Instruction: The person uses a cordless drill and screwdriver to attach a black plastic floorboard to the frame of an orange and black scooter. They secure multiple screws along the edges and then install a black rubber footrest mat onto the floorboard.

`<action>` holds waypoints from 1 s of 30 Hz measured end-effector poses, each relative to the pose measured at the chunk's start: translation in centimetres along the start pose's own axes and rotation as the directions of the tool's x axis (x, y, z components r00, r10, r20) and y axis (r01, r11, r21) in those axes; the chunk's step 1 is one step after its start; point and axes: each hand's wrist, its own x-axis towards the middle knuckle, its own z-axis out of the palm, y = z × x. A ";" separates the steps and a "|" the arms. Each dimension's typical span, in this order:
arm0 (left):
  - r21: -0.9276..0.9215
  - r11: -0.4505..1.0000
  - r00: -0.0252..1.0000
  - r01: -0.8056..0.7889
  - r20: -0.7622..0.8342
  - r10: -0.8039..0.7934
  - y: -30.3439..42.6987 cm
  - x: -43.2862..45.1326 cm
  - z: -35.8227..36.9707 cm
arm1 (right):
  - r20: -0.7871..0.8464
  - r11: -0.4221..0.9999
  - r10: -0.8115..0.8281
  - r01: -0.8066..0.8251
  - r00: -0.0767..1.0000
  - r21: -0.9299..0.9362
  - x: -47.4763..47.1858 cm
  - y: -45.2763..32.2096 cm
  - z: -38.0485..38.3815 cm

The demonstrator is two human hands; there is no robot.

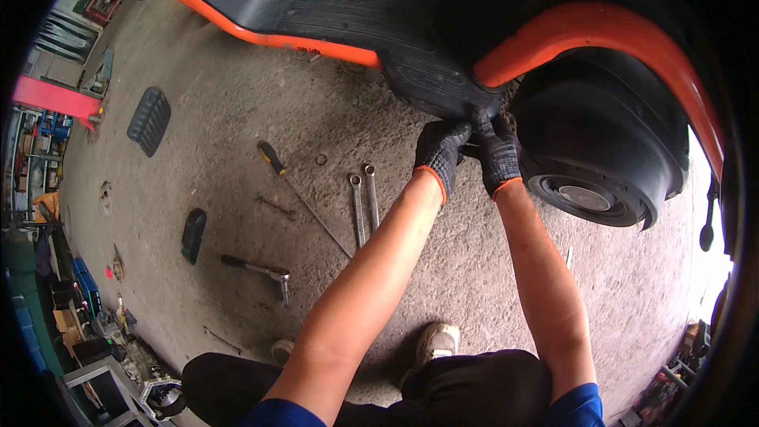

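Note:
Both of my hands wear dark knit gloves with orange cuffs. They meet at the lower outer edge of a black plastic footboard on a scooter-type vehicle with orange side tubes. My left hand is curled beneath that edge, with its fingertips hidden. Close beside it, my right hand has its thumb up against the footboard's rim; its other fingers are mostly out of sight. A dark thin piece shows between the hands, too unclear to name. Whether either hand grips something cannot be told.
Right of my hands is a wheel under a black fender. On the concrete lie a screwdriver, two wrenches, a ratchet, a metal ring, a ribbed black pad and a black cover.

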 end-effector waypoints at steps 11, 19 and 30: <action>0.038 0.999 0.999 -0.019 -0.042 0.020 -0.1 -0.5 0.3 | -0.038 0.999 -0.029 0.031 0.999 0.042 -0.2 0.2 0.4; -0.078 0.990 0.993 0.114 -0.019 -0.116 0.4 -0.7 -0.4 | -0.030 1.000 -0.023 0.023 0.999 -0.007 0.1 0.3 -0.1; -0.123 0.986 0.994 0.108 -0.005 -0.110 0.2 -0.4 -0.5 | -0.032 0.999 -0.044 0.044 0.999 -0.002 0.1 0.4 0.1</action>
